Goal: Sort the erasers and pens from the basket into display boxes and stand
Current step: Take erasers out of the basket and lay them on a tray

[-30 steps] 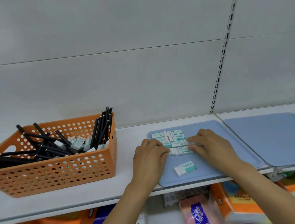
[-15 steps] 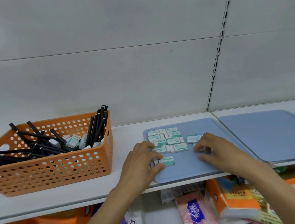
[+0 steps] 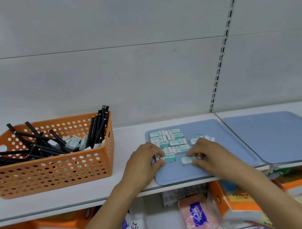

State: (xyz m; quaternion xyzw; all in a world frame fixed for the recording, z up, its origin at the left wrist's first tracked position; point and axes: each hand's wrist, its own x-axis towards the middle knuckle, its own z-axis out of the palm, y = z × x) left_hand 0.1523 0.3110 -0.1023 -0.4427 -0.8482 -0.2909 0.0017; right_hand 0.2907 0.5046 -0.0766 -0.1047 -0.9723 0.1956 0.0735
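Erasers (image 3: 168, 142) sit in neat rows on the blue tray (image 3: 226, 145), center frame. My left hand (image 3: 143, 164) pinches one (image 3: 168, 157) to square it; right hand (image 3: 209, 155) pinches another (image 3: 186, 160) alongside.

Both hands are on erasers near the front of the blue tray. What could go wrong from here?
1. The left hand pinches a white-and-green paper-sleeved eraser right against the neat block of matching erasers; a nudge could skew those rows.
2. The flat light-blue plastic tray reaches the white shelf's front edge, so a pushed eraser might slide off.
3. Black pens lean high over the orange perforated basket's rim; reaching back could tip them out.
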